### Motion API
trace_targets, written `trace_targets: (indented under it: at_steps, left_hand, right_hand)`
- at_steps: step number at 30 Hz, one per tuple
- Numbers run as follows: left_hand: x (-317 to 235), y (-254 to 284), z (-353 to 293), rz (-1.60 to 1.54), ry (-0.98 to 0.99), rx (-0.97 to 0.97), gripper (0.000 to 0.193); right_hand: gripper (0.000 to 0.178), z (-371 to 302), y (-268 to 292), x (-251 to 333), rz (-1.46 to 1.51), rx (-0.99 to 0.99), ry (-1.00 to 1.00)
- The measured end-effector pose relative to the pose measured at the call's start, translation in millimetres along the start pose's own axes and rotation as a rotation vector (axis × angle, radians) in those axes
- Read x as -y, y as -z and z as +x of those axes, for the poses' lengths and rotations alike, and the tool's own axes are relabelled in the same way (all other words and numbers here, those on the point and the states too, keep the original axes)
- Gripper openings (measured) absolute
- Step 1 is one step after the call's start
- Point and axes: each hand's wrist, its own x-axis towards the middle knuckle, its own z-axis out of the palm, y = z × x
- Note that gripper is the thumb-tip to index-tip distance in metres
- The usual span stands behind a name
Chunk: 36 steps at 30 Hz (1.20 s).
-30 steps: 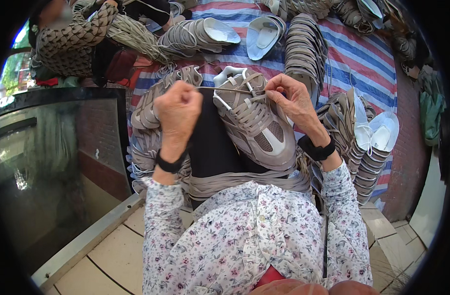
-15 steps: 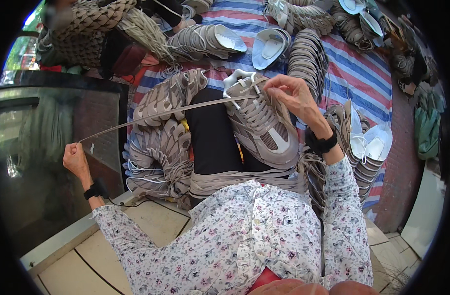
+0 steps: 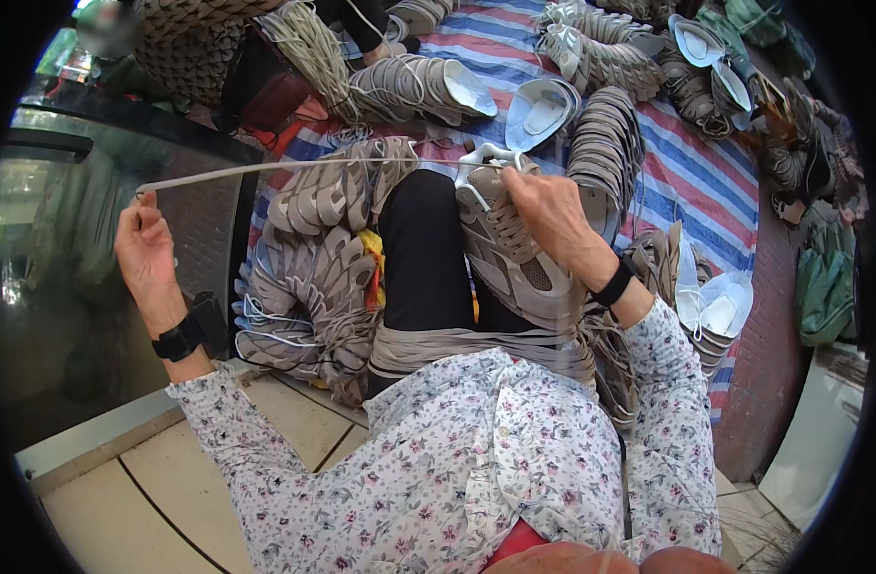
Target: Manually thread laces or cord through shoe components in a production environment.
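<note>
A taupe and grey shoe upper (image 3: 526, 275) rests on my lap, its toe toward me and its collar away. A flat beige shoelace (image 3: 256, 167) stretches taut from the upper's collar area out to the left. My left hand (image 3: 149, 247) is raised at the far left, fingers pinched on the lace's end. At the collar, my right hand (image 3: 553, 215) bends over the upper with thumb and fingers closed; the lace's near end runs up to these fingertips. Part of the lacing shows beside that hand. A bundle of loose laces (image 3: 476, 350) lies across my thighs.
Stacked shoe uppers (image 3: 314, 287) stand left of my legs, and more (image 3: 605, 143) sit ahead on a striped sheet (image 3: 691, 158). White-lined uppers (image 3: 720, 311) lie at the right. A dark glass panel (image 3: 94, 287) stands close by my left arm. Another person's leg (image 3: 361, 27) shows at the top.
My left hand has risen and turned, lifting its end of the lace. The right hand has lowered over the upper's collar. The whole view has shifted slightly.
</note>
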Motion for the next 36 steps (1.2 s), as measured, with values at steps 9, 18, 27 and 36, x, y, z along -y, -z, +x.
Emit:
trace_targets:
  at_steps: [9, 18, 27, 36]
  left_hand:
    - [-39, -88, -76, -0.618, 0.101, 0.360, 0.032]
    - [-53, -143, -184, -0.369, 0.407, 1.154, 0.036]
    - [48, -172, -212, 0.352, 0.357, 0.976, 0.016]
    - [213, -186, -181, 0.422, 0.361, 0.610, 0.020]
  right_hand:
    - [0.012, -1, 21, 17, 1.096, -0.023, -0.086]
    - [0.034, -70, 71, -125, 2.009, -0.457, -0.462]
    - [0.034, -245, 55, -250, 1.740, -0.711, -0.945]
    - [0.022, -210, 30, -189, 1.286, -0.534, -1.056]
